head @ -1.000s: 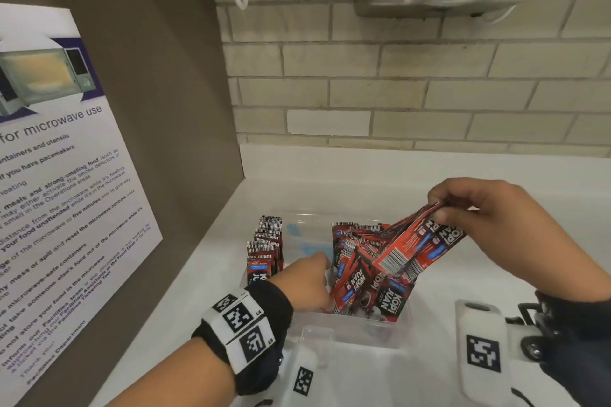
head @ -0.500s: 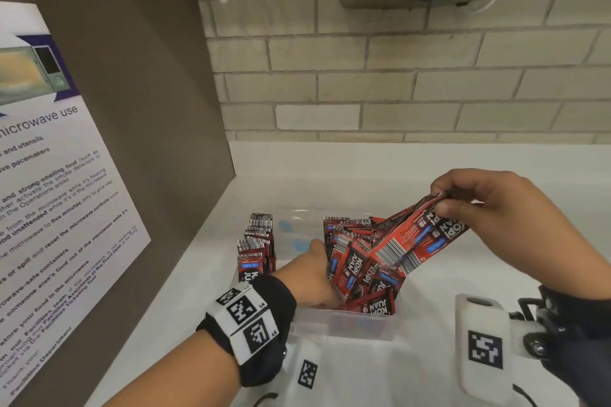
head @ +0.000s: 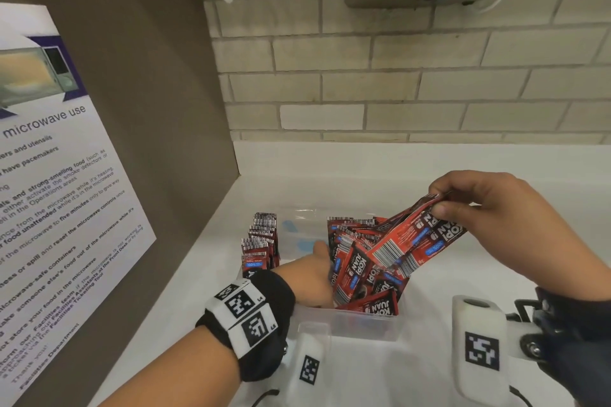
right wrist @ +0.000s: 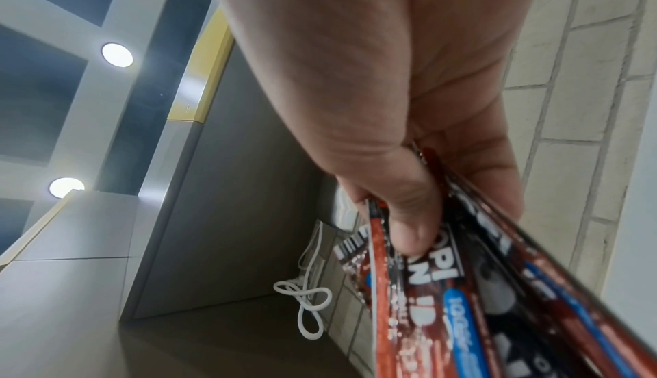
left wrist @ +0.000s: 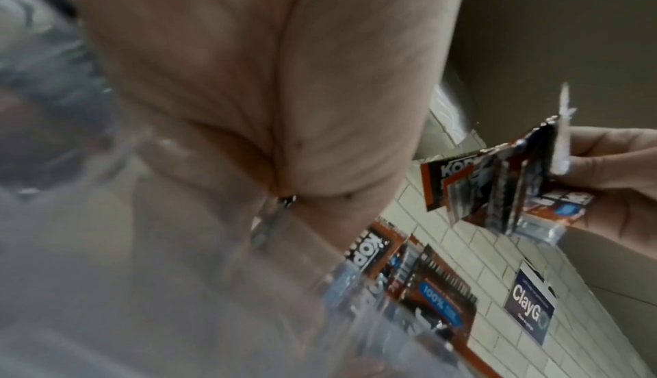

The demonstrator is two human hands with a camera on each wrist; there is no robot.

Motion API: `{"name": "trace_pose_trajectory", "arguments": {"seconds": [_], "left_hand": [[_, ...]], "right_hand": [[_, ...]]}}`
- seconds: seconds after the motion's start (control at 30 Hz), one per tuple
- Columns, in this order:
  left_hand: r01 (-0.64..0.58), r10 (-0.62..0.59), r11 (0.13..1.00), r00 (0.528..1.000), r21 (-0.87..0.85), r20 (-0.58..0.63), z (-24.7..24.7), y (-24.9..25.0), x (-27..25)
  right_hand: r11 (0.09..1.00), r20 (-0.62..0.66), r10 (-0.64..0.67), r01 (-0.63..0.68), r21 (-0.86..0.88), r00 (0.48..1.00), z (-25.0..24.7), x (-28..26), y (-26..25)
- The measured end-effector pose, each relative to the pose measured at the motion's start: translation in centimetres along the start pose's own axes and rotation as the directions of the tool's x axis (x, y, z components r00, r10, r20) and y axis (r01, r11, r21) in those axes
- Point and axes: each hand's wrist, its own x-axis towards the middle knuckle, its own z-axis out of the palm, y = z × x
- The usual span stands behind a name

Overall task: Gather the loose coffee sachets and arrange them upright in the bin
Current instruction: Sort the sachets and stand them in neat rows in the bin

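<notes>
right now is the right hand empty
No, the right hand pinches a bunch of red coffee sachets by their top edge above the clear bin.

The bin [head: 363,324] sits on the desk [head: 198,274]; upright sachets [head: 261,241] fill its left side, a jumbled sachet heap [head: 360,268] its right, the microwave notice [head: 56,208] farther left.

Black wristbands [head: 264,334] with white square-coded tags, white tagged camera blocks [head: 479,344] beneath both bare wrists
</notes>
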Motion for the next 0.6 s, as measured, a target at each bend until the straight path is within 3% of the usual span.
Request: {"name": "trace_pose_trajectory", "arguments": {"seconds": [0.17,0.3,0.37,0.43,0.5,0.6], "left_hand": [[-0.056,0.024,0.95,0.994,-0.306,-0.107,-0.2,-0.6,-1.7],[-0.26,0.081,0.833,0.93,-0.488,-0.358,-1.3,-0.5,-4.7],[-0.375,0.159,0.767,0.897,-0.521,-0.412,-1.9,-0.7,-6.3],[-0.417,0.28,0.664,0.909,-0.621,-0.31,-2.0,-0.9,-7.5],[-0.348,0.336,0.516,0.923,-0.783,-0.189,-1.7,-1.1,-8.3],[-0.289,0.345,0.315,0.922,-0.904,-0.175,-0.8,-1.9,-8.7]], "right_hand": [[0.999,0.061,-0.005,0.002,0.047,0.998,0.4,0.6,-0.5],[0.991,0.249,-0.06,0.028,0.13,0.967,1.2,1.3,-1.8],[0.976,0.363,-0.118,0.041,0.215,0.924,2.1,1.8,-3.1],[0.958,0.432,-0.176,0.054,0.28,0.884,3.3,2.3,-4.4],[0.941,0.45,-0.217,0.062,0.333,0.866,4.7,2.8,-5.6],[0.907,0.405,-0.259,0.076,0.414,0.877,6.8,3.2,-6.7]]}}
